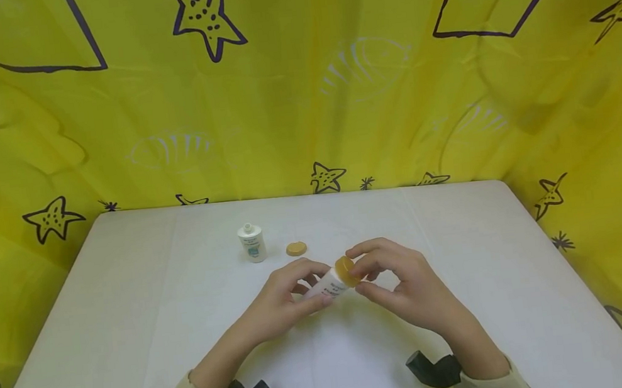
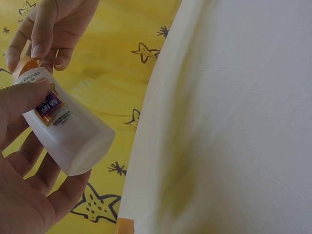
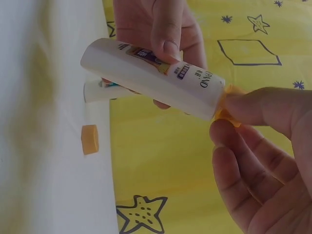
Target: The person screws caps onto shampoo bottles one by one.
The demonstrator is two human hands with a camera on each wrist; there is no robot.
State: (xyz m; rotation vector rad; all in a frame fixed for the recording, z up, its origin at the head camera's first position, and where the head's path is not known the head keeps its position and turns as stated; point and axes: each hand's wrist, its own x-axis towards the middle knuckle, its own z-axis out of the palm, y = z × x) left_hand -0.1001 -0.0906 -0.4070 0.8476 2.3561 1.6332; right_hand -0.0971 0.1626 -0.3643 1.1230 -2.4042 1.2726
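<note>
A white bottle is held tilted above the table by the left hand, whose fingers are curled round its body; its orange cap is pinched between the right hand's thumb and fingers. The smooth, oval-looking plastic is probably light and fairly slippery (perhaps slightly springy), best gripped around the middle

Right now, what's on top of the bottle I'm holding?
An orange cap is on the top end of the white bottle, pinched by your right hand. The cap covers the bottle's mouth, so neither that nor what's inside can be seen.
</note>
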